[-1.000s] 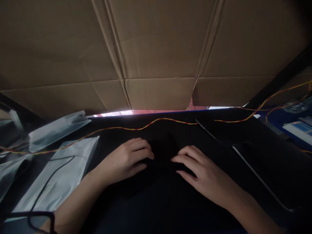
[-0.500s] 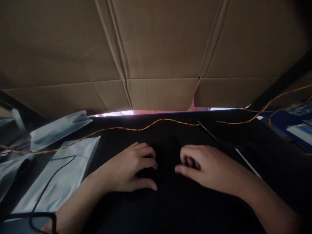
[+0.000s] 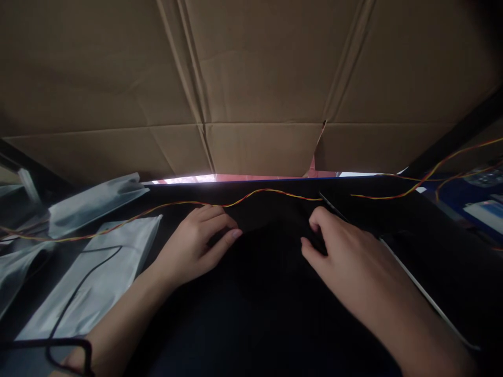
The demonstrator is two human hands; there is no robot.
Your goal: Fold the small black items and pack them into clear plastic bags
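Observation:
My left hand (image 3: 202,238) rests over the black surface (image 3: 255,314), its fingers loosely curled and the thumb tip close to the index finger. Nothing shows in it. Just beyond its knuckles runs a twisted red and yellow wire (image 3: 271,191). Opposite, my right hand (image 3: 341,246) hovers over or lies on the same dark surface; I cannot tell which. Its fingers bend inward, with a gap between thumb and index finger, and no object is visible there. Beside the right forearm is a dark flat thing with a pale thin edge (image 3: 418,283), partly hidden by the arm.
Cardboard (image 3: 259,68) stands behind the surface. At left are a flat translucent plastic bag (image 3: 102,277), a rolled-up plastic bag (image 3: 94,204) and a black cable (image 3: 74,296). Another thin edge (image 3: 332,204) shows beyond my right hand. A blue-and-white item (image 3: 487,212) lies far right.
Both hands have moved forward, away from me, and slightly apart. My left thumb has come nearer its index finger. The right thumb and index finger have spread a little.

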